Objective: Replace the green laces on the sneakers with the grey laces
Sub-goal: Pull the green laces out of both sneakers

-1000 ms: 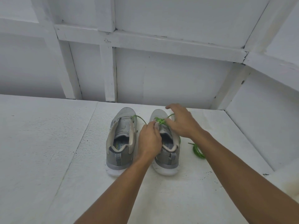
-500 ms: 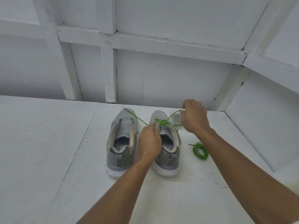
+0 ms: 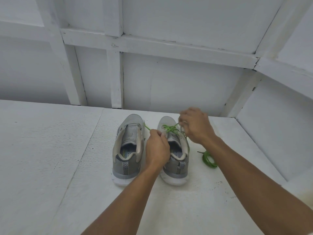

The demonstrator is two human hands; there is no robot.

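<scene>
Two grey sneakers stand side by side, heels toward me. The left sneaker [image 3: 128, 146] has no lace. The right sneaker [image 3: 176, 168] still carries a green lace [image 3: 170, 128] across its front eyelets. My left hand [image 3: 157, 148] rests over the right sneaker's tongue and pinches one strand of that lace, which runs off to the upper left. My right hand [image 3: 194, 126] hovers over the toe end, fingers closed on the lace; it is blurred. A loose coil of green lace [image 3: 209, 159] lies to the right of the shoe. No grey laces are in view.
The shoes sit on a white painted surface [image 3: 50, 158]. A white panelled wall [image 3: 169, 82] rises just behind them, and a slanted white side wall [image 3: 274, 133] closes in on the right.
My right hand has come back down and left from its raised pull toward the lacing on the toe. The left hand has stayed on the right sneaker.
</scene>
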